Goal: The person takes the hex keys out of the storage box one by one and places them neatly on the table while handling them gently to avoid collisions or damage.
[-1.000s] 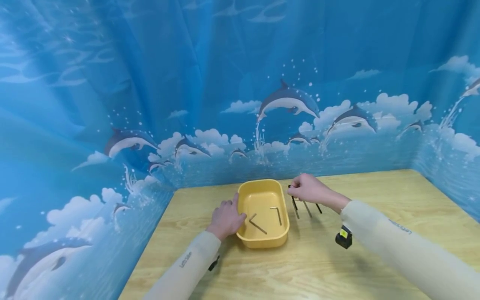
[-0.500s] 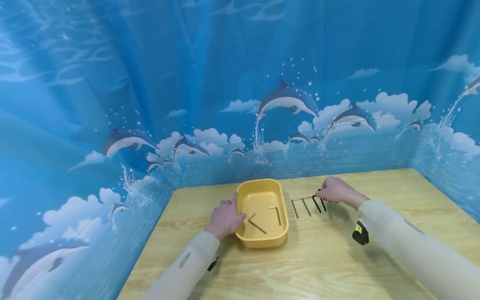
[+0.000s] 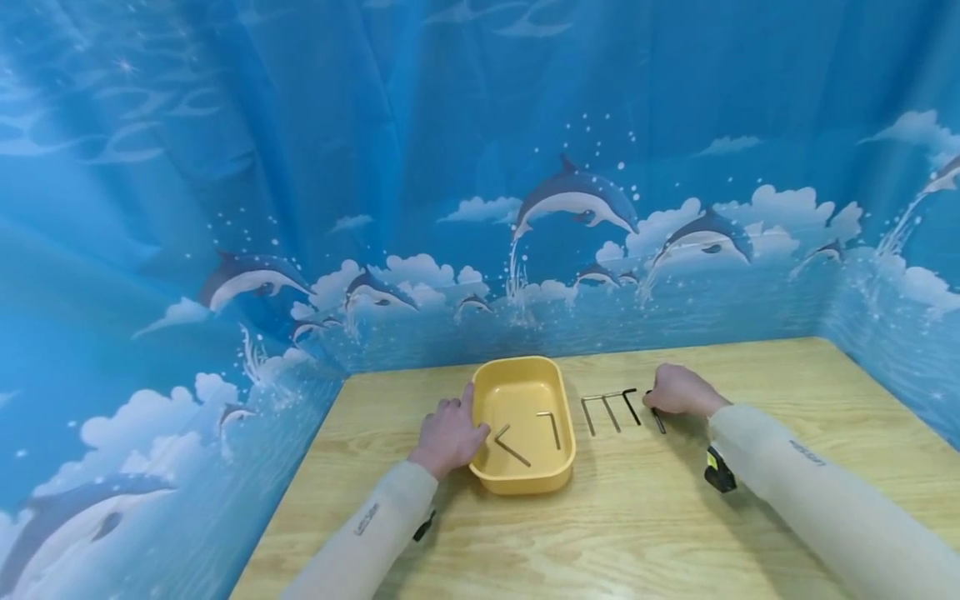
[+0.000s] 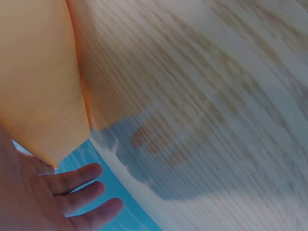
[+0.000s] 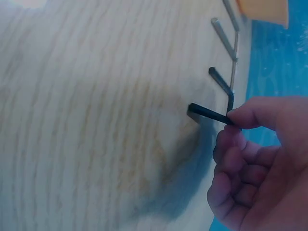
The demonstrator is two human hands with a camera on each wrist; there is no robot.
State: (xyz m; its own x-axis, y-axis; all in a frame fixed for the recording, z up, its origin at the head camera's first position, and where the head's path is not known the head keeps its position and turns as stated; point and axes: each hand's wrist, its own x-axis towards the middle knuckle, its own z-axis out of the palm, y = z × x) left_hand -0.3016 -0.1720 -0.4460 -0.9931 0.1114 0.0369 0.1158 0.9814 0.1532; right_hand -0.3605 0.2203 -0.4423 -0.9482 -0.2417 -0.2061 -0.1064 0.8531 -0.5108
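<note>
While the left fingers (image 4: 77, 179), loosely spread, apparently touch the tray (image 3: 517, 407), right fingers (image 5: 232, 161) pinch a black hex key (image 5: 209, 112).

The tray (image 3: 525, 486) is a plain, warm yellow. Inside it, two hex keys (image 3: 557, 433) look dull brassy, though they're too small from here for me to swear to the tint. Right of the tray, the two nearer keys (image 3: 612, 415) are metallic grey, and the two black keys (image 3: 632, 408) lie beyond. Under the tray, the table (image 3: 600, 533) is pale yellow with browner wood-grain streaks. Behind the tray, the blue curtain (image 3: 465, 100) carries blue-and-white dolphins and white clouds. Either side, cream sleeves (image 3: 817, 492) show dark lettering.
</note>
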